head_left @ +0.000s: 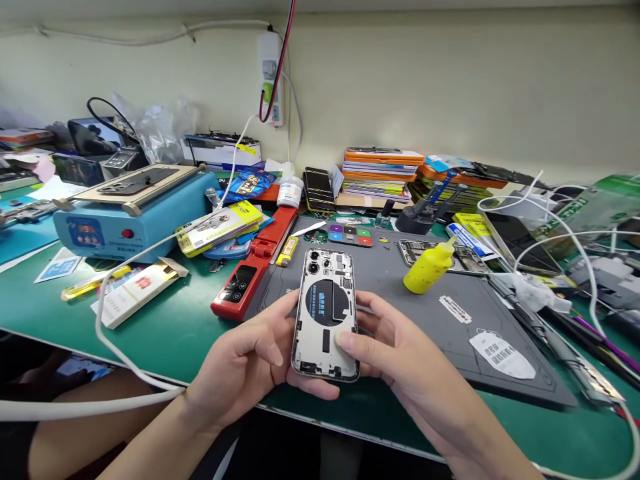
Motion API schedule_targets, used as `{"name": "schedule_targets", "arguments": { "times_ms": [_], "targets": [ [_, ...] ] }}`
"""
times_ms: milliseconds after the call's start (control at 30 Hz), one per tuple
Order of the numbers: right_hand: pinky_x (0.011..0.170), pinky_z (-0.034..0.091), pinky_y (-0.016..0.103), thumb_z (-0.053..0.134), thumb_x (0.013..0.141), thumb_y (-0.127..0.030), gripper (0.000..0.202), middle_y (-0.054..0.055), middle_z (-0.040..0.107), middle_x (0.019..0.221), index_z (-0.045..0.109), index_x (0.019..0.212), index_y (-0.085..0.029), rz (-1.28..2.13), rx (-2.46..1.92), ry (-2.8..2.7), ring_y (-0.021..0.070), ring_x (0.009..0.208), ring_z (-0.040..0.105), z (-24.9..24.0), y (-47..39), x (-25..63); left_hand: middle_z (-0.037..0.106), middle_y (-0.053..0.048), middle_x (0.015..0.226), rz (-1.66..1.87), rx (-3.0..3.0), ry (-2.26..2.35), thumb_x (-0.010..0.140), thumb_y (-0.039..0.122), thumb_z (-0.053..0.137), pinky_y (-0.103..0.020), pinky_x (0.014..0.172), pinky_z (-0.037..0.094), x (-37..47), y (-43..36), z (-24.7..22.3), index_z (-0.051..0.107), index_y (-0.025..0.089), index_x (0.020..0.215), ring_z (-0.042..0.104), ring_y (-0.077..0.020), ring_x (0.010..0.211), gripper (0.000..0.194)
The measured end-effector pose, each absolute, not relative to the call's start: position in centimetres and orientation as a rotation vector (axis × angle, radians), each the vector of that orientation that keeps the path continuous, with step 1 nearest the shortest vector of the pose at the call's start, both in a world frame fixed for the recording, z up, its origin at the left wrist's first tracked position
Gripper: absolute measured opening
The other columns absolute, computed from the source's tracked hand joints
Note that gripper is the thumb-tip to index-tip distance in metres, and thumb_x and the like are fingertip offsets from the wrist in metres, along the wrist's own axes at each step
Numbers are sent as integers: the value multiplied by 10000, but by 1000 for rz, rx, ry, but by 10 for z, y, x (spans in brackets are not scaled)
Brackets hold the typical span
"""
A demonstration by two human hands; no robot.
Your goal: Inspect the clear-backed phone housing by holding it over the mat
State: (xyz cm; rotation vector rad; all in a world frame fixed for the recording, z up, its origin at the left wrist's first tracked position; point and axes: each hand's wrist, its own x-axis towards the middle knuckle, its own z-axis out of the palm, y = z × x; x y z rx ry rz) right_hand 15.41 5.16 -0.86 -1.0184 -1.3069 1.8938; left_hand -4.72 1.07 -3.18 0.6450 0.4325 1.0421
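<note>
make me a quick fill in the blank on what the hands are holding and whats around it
1. Both hands hold an opened phone housing above the ____ work mat.
2. The squeeze bottle lying on the mat is ____.
3. The right hand presses its ____ on the housing.

Missing words: grey; yellow; thumb

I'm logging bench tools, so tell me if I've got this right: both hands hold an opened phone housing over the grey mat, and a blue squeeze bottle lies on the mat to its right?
Not quite. In the head view, the squeeze bottle is yellow, not blue. The rest holds: the left hand and right hand hold the opened phone housing over the grey mat, with the bottle lying to its right.
</note>
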Motion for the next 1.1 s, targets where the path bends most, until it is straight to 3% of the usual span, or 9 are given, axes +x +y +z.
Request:
{"name": "schedule_targets", "arguments": {
  "times_ms": [200,567,700,800,967,1100],
  "targets": [
    [705,559,281,745,856,-312,527,111,619,1292,510,1322,-230,1921,-993,-1316,244,1054,652,-12,52,155,621,-136,1314,1029,651,436,650,66,462,-466,847,594,-47,9,-30,468,172,1436,619,-343,1144,793],
    [736,563,282,729,868,-277,483,99,629,1275,526,1303,-224,1887,-979,-1299,229,1055,640,-10,48,153,667,-100,1165,997,721,633,868,100,532,-373,787,626,-42,9,-21,531,238,1366,677,-239,976,517],
    [689,570,263,670,925,-362,419,81,651,1212,544,1302,-230,1910,-987,-1242,177,915,642,-9,49,154,674,-87,1118,989,737,691,907,102,528,-346,760,636,-40,8,-19,530,245,1363,669,-203,935,477],
    [659,553,250,596,967,-425,404,72,672,1137,551,1318,-230,1957,-971,-1180,146,803,634,-9,49,155,680,-92,1138,993,746,692,911,110,533,-327,740,640,-39,7,-19,524,244,1369,674,-209,955,478],
    [680,540,285,426,1028,-487,412,73,673,1126,575,1306,-221,2014,-866,-1155,187,853,654,-12,49,157,676,-100,1237,969,761,720,943,125,525,-334,745,647,-39,8,-19,511,275,1374,702,-257,1034,456],
    [668,542,278,425,1025,-488,407,67,683,1119,604,1274,-220,2026,-876,-1053,174,812,646,-13,50,156,669,-97,1271,962,771,744,945,135,543,-343,749,655,-38,7,-19,505,282,1370,692,-280,1082,451]
  ]
}}
